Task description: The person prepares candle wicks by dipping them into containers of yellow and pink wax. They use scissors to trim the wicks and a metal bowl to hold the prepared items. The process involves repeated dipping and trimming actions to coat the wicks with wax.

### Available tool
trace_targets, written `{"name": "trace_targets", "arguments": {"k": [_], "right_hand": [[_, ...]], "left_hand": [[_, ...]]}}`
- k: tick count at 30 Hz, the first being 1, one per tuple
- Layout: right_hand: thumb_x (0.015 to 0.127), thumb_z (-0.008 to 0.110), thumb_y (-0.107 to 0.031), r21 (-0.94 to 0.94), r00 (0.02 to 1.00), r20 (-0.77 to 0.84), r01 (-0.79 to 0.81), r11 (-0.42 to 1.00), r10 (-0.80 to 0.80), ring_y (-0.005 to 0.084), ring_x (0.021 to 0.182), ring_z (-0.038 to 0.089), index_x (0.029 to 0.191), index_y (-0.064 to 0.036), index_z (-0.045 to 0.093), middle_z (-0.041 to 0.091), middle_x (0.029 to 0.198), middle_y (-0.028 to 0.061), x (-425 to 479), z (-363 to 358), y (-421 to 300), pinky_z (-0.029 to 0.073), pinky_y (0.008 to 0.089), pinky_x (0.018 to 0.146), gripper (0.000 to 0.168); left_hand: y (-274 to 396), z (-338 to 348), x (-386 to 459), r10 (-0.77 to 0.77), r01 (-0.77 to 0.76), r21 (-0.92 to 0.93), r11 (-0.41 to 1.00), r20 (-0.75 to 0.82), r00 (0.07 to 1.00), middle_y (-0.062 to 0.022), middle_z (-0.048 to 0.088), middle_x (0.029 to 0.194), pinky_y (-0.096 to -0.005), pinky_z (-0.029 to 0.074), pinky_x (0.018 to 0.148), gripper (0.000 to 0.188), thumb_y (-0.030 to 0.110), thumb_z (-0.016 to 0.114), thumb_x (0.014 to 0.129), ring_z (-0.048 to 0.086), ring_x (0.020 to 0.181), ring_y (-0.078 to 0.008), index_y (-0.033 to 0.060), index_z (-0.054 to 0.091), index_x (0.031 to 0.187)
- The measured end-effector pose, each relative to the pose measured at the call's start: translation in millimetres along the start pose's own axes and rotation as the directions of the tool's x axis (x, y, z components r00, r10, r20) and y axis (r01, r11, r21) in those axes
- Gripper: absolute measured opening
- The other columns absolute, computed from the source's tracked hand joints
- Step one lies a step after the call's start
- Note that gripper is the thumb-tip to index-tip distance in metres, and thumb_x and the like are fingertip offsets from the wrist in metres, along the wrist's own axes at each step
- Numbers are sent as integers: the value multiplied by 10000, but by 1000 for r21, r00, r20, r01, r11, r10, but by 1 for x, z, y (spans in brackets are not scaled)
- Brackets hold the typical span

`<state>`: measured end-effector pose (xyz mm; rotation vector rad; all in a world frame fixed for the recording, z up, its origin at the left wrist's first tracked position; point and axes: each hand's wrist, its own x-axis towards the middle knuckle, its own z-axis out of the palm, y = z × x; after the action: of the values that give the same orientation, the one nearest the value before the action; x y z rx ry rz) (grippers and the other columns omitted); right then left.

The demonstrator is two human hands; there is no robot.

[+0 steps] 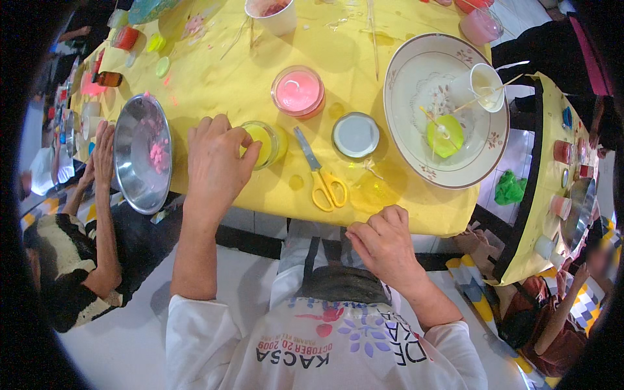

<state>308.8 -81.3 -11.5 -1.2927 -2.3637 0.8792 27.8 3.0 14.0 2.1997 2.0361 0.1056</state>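
My left hand (210,153) is at the left rim of a glass jar of yellow wax (258,146). Its thumb and forefinger are bent together over the jar, and whether they pinch anything is hidden. Just off the table's front edge, my right hand (382,241) has its fingers curled in, with nothing seen in them. Between the hands lie scissors (324,183) with yellow handles, blades pointing away from me. Beyond them stands a glass jar of pink wax (297,92), and a metal jar lid (356,135) lies to its right.
A large plate (404,146) at right holds a tipped white cup (475,90), thin sticks and a yellow-green wax piece (445,136). A steel bowl (141,190) with pink bits overhangs the left edge; another person's hands (102,151) are beside it. A white paper cup (280,22) stands at the back.
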Motion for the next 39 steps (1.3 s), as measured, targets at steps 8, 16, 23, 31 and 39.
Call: {"name": "trace_targets", "arguments": {"k": [8,16,23,31,39], "right_hand": [[745,753,-87,20,1000,-29,13,1000,-12,271,779,484,873,-96,652,492,735,63,3,0,0,377,406,774,163],[739,743,-108,6,1000,-11,13,1000,-13,275,799,497,869,-101,647,500,741,61,1,2,4,389,420,797,163],[720,728,-124,4,1000,-27,-15,1000,16,275,819,516,839,-105,645,519,742,57,0,4,5,408,444,833,147],[695,746,-92,30,999,-37,-26,999,27,271,806,511,842,-106,646,514,736,54,-1,4,8,405,440,830,179],[718,727,-106,47,999,-13,-41,998,42,274,807,507,854,-104,640,500,734,58,0,3,9,404,445,836,162]], "left_hand": [[2,-3,1,-7,7,3,1000,17,1000,-117,548,796,-426,376,751,132,183,747,752,533,845,-311,62,694,744],[3,-1,1,19,-18,21,1000,-12,1000,-104,545,809,-430,372,763,106,157,731,750,532,857,-306,64,682,733],[3,-1,0,27,-27,53,998,1,1000,-95,539,813,-434,369,769,83,147,710,753,526,851,-295,72,676,752],[3,-3,1,18,-19,65,998,21,1000,-89,549,822,-429,364,769,74,141,711,752,529,873,-290,74,684,770],[6,-6,1,-6,2,81,997,43,999,-88,555,826,-421,367,781,79,139,712,749,534,884,-282,70,693,782]]}}
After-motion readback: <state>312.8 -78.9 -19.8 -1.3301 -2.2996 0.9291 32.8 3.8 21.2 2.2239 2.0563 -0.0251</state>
